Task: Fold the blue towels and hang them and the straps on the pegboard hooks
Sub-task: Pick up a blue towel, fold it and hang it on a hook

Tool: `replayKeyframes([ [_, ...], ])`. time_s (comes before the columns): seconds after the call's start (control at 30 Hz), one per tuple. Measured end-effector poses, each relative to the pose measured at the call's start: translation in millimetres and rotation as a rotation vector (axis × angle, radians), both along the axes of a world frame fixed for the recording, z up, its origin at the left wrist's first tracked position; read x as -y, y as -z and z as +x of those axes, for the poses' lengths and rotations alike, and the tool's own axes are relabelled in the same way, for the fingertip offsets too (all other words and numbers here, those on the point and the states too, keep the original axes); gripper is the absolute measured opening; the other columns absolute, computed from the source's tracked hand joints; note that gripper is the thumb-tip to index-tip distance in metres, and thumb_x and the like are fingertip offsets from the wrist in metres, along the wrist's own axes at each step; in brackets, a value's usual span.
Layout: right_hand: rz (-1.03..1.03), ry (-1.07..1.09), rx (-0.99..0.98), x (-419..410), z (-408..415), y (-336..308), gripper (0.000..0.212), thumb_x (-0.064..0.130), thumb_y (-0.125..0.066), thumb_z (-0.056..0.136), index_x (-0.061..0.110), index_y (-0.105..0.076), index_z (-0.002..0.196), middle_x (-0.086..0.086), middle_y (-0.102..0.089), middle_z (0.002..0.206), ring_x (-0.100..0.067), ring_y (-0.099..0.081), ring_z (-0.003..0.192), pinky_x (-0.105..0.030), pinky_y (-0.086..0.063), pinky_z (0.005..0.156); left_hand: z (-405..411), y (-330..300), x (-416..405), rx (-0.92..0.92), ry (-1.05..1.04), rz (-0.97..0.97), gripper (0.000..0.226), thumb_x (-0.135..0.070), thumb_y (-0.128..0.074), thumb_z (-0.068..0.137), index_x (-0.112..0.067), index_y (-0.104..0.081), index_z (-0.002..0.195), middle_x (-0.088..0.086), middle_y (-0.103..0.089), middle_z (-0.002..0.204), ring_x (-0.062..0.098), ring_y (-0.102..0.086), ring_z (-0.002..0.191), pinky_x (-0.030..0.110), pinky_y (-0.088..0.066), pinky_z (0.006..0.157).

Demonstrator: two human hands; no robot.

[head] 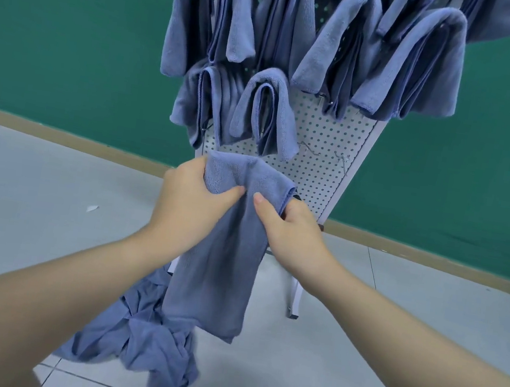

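Note:
I hold a folded blue towel [222, 254] up in front of the white pegboard [327, 157]. My left hand [191, 197] grips its upper left corner, thumb on the front. My right hand [288, 227] pinches the upper right edge, thumb on the cloth. The towel hangs down long and narrow between my forearms. Several folded blue towels [268, 113] hang on hooks across the upper board. Bare hooks [342, 159] stick out of the lower right of the board. No strap is plainly visible.
A heap of loose blue towels [141, 341] lies on the tiled floor at the stand's foot. The stand's white leg [294, 297] reaches the floor on the right. A green wall [72, 36] with a tan skirting stands behind. A small white scrap [92, 208] lies on the floor.

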State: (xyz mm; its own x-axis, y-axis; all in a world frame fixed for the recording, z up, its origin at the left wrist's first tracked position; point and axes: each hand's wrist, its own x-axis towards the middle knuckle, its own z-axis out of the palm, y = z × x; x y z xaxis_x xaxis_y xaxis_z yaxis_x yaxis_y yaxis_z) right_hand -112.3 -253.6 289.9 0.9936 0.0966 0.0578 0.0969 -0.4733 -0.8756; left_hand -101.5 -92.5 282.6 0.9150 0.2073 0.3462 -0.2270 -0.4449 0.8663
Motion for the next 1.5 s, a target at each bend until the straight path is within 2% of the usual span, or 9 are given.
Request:
replayKeyframes([
  [0.2,-0.032,-0.04,0.091,-9,-8,-4,0.041,0.038,-0.052,0.106,0.017,-0.045,0.071,0.009,-0.04,0.061,-0.007,-0.035,0.055,-0.023,-0.03,0.052,1,-2,2,0.017,-0.093,0.015,0.005,-0.019,-0.069,0.082,-0.015,-0.067,0.08,0.0,-0.069,0.072,0.017,-0.06,0.071,0.025,-0.048,0.063],
  [0.33,-0.075,-0.045,0.098,-14,-10,-3,0.043,0.039,-0.044,0.109,0.011,-0.049,0.077,0.0,-0.052,0.068,-0.017,-0.051,0.066,-0.033,-0.046,0.067,0,-1,6,-0.011,-0.038,0.015,0.012,-0.024,-0.068,0.083,-0.012,-0.063,0.081,0.007,-0.063,0.072,0.013,-0.042,0.06,0.029,-0.044,0.056],
  [0.43,-0.02,-0.003,0.089,-14,-7,-4,0.043,0.039,-0.043,0.109,0.003,-0.057,0.09,-0.01,-0.064,0.08,-0.028,-0.061,0.078,-0.047,-0.054,0.08,-3,-3,7,-0.004,-0.011,-0.013,0.023,-0.024,-0.07,0.085,-0.012,-0.055,0.073,-0.002,-0.052,0.059,0.008,-0.038,0.055,0.018,-0.034,0.048],
  [0.7,0.007,0.018,0.167,-5,-7,-15,0.039,0.032,-0.047,0.108,-0.001,-0.057,0.091,0.005,-0.049,0.067,-0.008,-0.04,0.059,-0.024,-0.033,0.055,-13,-6,10,0.081,0.039,0.013,0.021,-0.02,-0.07,0.086,-0.018,-0.054,0.073,-0.012,-0.055,0.059,0.006,-0.046,0.056,0.015,-0.036,0.052],
  [0.93,0.024,-0.013,0.158,-5,-11,-15,0.032,0.032,-0.049,0.107,0.008,-0.061,0.09,0.01,-0.058,0.068,-0.003,-0.046,0.06,-0.018,-0.037,0.057,-22,-4,16,0.115,0.203,0.034,0.008,-0.015,-0.061,0.091,-0.018,-0.055,0.087,-0.001,-0.06,0.067,0.018,-0.051,0.056,0.028,-0.042,0.053],
  [1.1,0.131,-0.031,0.106,4,-11,-26,0.019,0.041,-0.058,0.102,0.029,-0.063,0.088,0.025,-0.061,0.063,0.006,-0.054,0.059,-0.009,-0.038,0.057,-25,-7,10,0.068,0.469,-0.144,0.034,-0.01,-0.046,0.09,-0.021,-0.064,0.116,0.016,-0.068,0.101,0.043,-0.065,0.091,0.062,-0.058,0.082],
  [1.23,0.197,-0.075,0.099,8,-12,-34,0.019,0.039,-0.074,0.093,0.025,-0.071,0.106,0.019,-0.073,0.08,0.004,-0.066,0.073,-0.014,-0.047,0.064,-22,-5,13,0.13,0.478,-0.115,0.041,-0.008,-0.049,0.101,-0.034,-0.064,0.129,-0.002,-0.066,0.12,0.02,-0.069,0.105,0.051,-0.06,0.089],
  [1.37,0.224,0.037,0.124,9,-6,-44,0.034,0.034,-0.064,0.101,0.003,-0.066,0.087,0.005,-0.051,0.06,-0.008,-0.045,0.055,-0.023,-0.037,0.055,-13,-6,18,0.182,0.406,-0.054,0.042,-0.021,-0.067,0.091,-0.04,-0.055,0.126,-0.002,-0.053,0.108,0.016,-0.059,0.095,0.043,-0.057,0.076],
  [1.5,0.208,-0.021,0.218,10,-1,-54,0.017,0.027,-0.06,0.104,0.017,-0.07,0.095,-0.004,-0.064,0.073,-0.009,-0.053,0.068,-0.031,-0.048,0.066,-3,-12,17,0.093,0.279,-0.221,0.065,-0.03,-0.089,0.077,-0.033,-0.043,0.122,-0.006,-0.055,0.113,0.008,-0.06,0.102,0.028,-0.053,0.079],
])
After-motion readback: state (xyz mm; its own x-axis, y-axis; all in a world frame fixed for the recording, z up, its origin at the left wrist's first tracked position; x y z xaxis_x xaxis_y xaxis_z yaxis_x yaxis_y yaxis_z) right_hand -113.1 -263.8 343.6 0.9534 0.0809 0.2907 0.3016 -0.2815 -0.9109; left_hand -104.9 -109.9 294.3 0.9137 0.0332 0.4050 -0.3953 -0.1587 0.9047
